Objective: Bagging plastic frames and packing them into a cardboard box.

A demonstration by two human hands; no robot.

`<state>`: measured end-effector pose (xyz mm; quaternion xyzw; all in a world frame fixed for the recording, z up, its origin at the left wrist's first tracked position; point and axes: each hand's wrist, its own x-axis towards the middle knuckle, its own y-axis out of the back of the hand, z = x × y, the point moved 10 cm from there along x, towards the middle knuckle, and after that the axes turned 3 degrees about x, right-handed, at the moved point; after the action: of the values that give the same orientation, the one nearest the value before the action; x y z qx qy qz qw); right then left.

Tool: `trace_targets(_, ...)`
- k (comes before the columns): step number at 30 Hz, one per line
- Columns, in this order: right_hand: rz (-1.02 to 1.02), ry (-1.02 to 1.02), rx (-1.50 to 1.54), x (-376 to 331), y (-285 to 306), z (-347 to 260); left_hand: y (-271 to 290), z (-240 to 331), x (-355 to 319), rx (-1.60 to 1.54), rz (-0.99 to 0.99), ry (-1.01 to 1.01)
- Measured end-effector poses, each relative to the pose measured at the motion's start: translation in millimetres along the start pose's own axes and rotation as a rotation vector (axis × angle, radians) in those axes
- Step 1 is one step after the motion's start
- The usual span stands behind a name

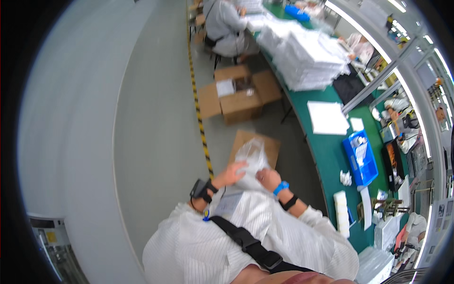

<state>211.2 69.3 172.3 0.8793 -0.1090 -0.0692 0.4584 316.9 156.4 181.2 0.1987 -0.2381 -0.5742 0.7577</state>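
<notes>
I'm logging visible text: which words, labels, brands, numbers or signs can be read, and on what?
None can be read.
Card-like panel on the striped coat: too blurred.
White sheet on the open carton: any print too blurred.
Posted sheets at far right: too small.

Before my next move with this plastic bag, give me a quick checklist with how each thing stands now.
1. Left hand at the plastic bag: ok, at its left side.
2. Right hand at the bag: ok, at its right side.
3. Firm grip on the bag: cannot tell, too blurred.
4. Bag's contents known: cannot tell.
5. Cardboard box ahead open: ok, flaps spread outward.
6. Blue wristband on: ok, around the right wrist.
</notes>
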Motion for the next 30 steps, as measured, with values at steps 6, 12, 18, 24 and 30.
trace_targets(6,-0.047,-0.242,0.253,24.9,-17.5,50.4,24.8,-86.4,-65.8,-0.498,0.255,0.509)
trace_targets(12,-0.165,-0.421,0.259,44.1,-84.7,118.0,-52.5,-209.5,-266.8,-1.095,0.389,1.195)
trace_targets(18,-0.305,-0.560,0.360,50.2,-112.2,160.0,-64.8,-189.4,-380.2,-0.520,0.099,1.402)
trace_targets(24,-0.323,-0.627,0.526,73.7,-141.2,165.7,-71.5,-151.5,-402.1,-0.099,-0.180,1.272)
trace_targets(30,-0.218,-0.449,0.243,97.5,-154.6,172.0,-63.0,-147.9,-393.2,-0.240,-0.027,1.331)
